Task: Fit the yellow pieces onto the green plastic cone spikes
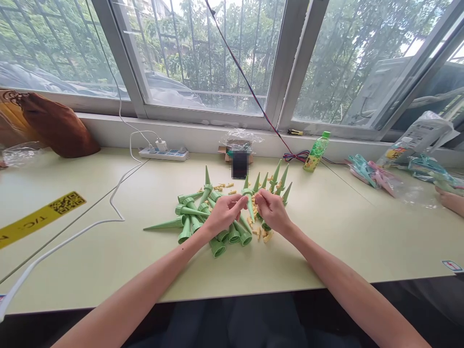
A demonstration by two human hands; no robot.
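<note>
My left hand (227,211) pinches a green plastic plant-watering spike (250,207), its point tilted downward. Close beside it, my right hand (272,210) is closed at the spike's side, with a bit of a small yellow valve showing at its fingertips, partly hidden. Under and left of my left hand lies a heap of green spikes (188,210), several with open round ends facing me. Loose yellow valves (258,233) are scattered between and behind my hands. Beyond my right hand, several spikes (276,175) stand point up, some with yellow valves on them.
At the back stand a small box (225,153) with clear plastic, a power strip (165,153) with a white cable, and a green bottle (316,152). Bagged pink and teal items (373,174) lie right, near another person's hand (451,200). A brown bag (58,125) sits far left.
</note>
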